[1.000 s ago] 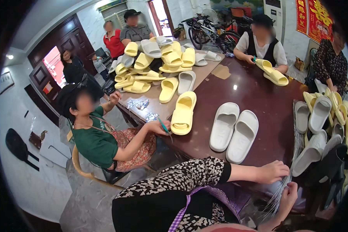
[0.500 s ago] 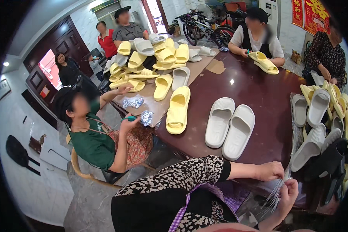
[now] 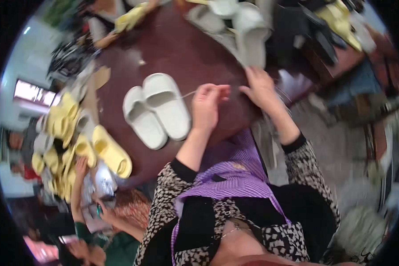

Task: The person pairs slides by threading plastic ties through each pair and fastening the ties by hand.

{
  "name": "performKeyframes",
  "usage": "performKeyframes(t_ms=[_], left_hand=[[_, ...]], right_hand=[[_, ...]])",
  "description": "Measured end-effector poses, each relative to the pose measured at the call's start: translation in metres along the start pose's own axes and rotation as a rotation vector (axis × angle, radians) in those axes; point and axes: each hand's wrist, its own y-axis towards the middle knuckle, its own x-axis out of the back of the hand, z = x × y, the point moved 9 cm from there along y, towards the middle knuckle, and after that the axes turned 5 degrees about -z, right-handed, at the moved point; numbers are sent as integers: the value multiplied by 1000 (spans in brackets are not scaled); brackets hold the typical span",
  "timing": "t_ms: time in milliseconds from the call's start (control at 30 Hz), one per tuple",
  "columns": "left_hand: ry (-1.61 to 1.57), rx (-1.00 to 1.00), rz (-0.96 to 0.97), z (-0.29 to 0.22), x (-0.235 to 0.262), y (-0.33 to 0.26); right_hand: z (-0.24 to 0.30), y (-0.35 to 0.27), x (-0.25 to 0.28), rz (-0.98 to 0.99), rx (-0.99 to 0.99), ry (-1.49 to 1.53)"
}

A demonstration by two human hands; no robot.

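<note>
My left hand [image 3: 207, 106] is closed above the table, its fingers pinching a thin whitish strand [image 3: 189, 94] that sticks out to the left. Just left of it, a pair of light grey slippers lies side by side: one slipper [image 3: 175, 113] nearest my hand, the other [image 3: 146, 127] farther left. My right hand [image 3: 261, 87] is open, thumb apart and fingers stretched toward the toe of a grey slipper [image 3: 252, 48] in the pile at the far right. Blur hides whether they touch. Several thin strands [image 3: 283, 94] hang at the table edge beside my right wrist.
On the dark red table [image 3: 164, 48], yellow and grey slippers heap at the left, with a yellow slipper [image 3: 112, 153] at their near side. A co-worker's hand [image 3: 81, 165] touches that heap; the other holds a green-handled tool [image 3: 99, 210]. Black shoes [image 3: 321, 42] lie far right.
My view has swung right and down. My hands, earlier close together at the bundle of strands, are now apart; the left one has a single strand, the right one has opened.
</note>
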Motion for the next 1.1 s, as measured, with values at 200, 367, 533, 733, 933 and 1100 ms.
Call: performKeyframes(t_ms=[200,367,533,733,933,1100], left_hand=[[-48,71,-26,8,-1,-28],[-73,23,-141,-30,52,-67],[-57,-108,-188,-86,107,-86],[-58,-196,-371,-120,156,-106],[-33,-278,-545,-137,163,-129],[-151,-26,-408,-91,130,-132]], right_hand=[[-31,-18,-18,40,-79,-120],[-30,-17,-23,18,-53,-13],[-49,-13,-18,-56,-40,33],[-54,-1,-23,-40,2,-28],[-25,8,-26,-54,56,-58],[-14,-17,0,161,86,-114]])
